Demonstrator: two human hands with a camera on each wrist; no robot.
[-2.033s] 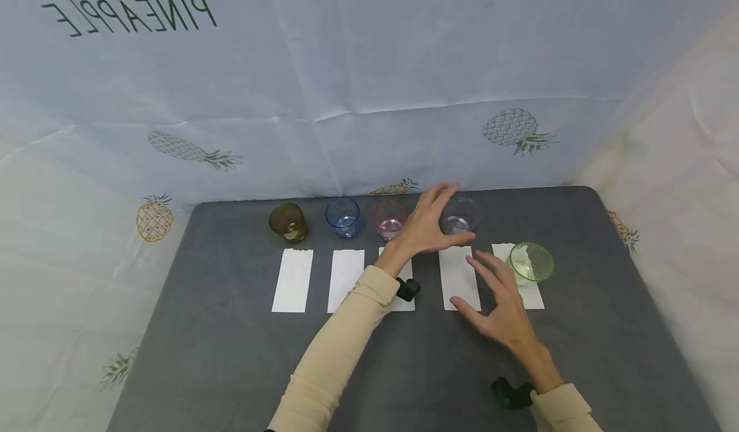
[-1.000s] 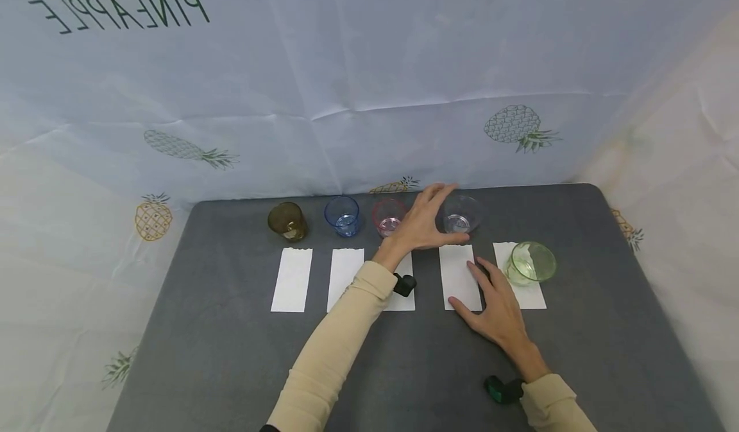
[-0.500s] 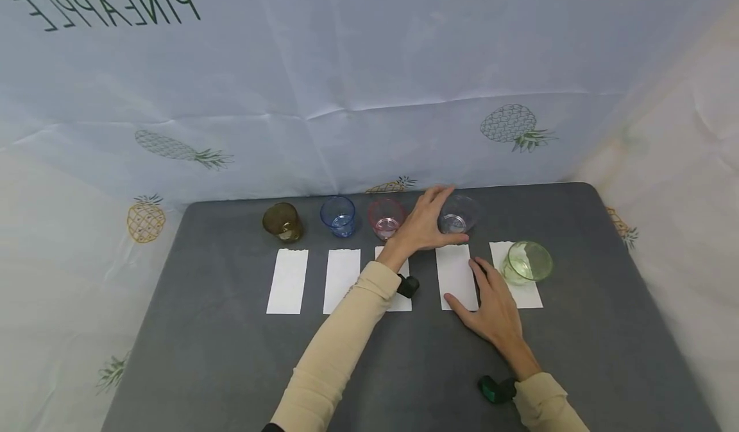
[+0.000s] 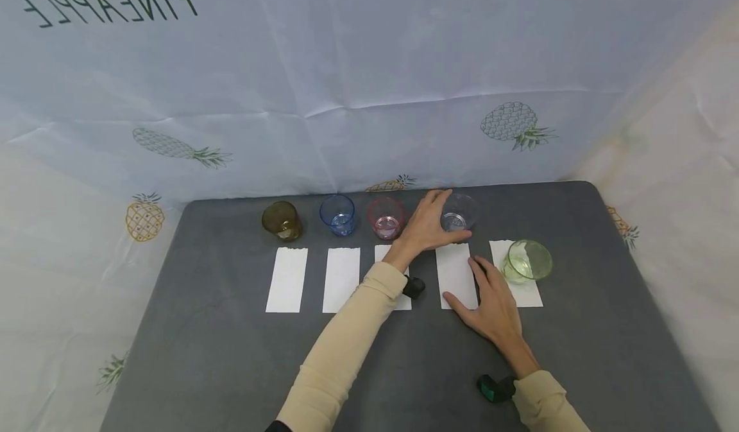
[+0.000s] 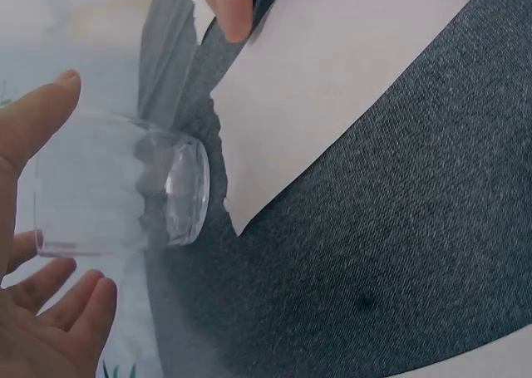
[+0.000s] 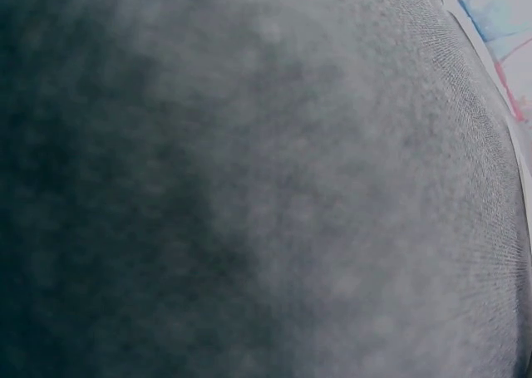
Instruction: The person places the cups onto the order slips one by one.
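Observation:
My left hand (image 4: pixel 428 223) reaches to the back of the table, thumb and fingers spread around a clear glass (image 4: pixel 460 214). In the left wrist view this glass (image 5: pixel 166 187) stands upright on the table, with the thumb on one side of it and the fingers on the other. My right hand (image 4: pixel 495 310) lies lower, its thumb and forefinger spread at the two long edges of a white paper strip (image 4: pixel 456 275). In the right wrist view the hand is out of sight. A green glass (image 4: pixel 528 262) stands on another paper strip (image 4: pixel 530 296) beside the right hand.
Brown (image 4: pixel 281 220), blue (image 4: pixel 337 215) and pink (image 4: pixel 385 217) glasses line the back of the dark grey table (image 4: pixel 231 355). White strips (image 4: pixel 287 281) lie in a row before them. A pineapple-print cloth (image 4: pixel 392 53) hangs close behind the back edge.
The right hand has moved slightly left and come down around the paper strip, away from the green glass. The left hand has stayed around the clear glass, with only a slight shift.

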